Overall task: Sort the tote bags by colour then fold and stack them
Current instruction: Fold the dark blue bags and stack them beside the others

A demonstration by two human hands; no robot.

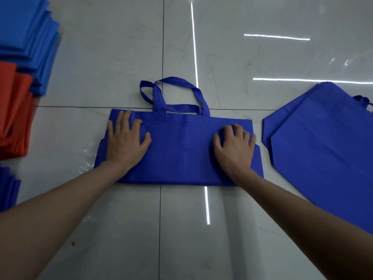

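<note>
A royal-blue tote bag (179, 150) lies folded in half on the tiled floor, its handles (175, 93) pointing away from me. My left hand (126, 141) presses flat on its left part with fingers spread. Over on the bag's right part, my right hand (235, 147) presses down with its fingers slightly bent. Neither hand grips the cloth. To the right lies a pile of unfolded royal-blue bags (323, 150).
At the far left sit a stack of folded lighter-blue bags (26, 37), a stack of folded red bags (14, 112) and the edge of a dark-blue stack (8, 188). The glossy grey floor tiles (201, 239) reflect ceiling lights.
</note>
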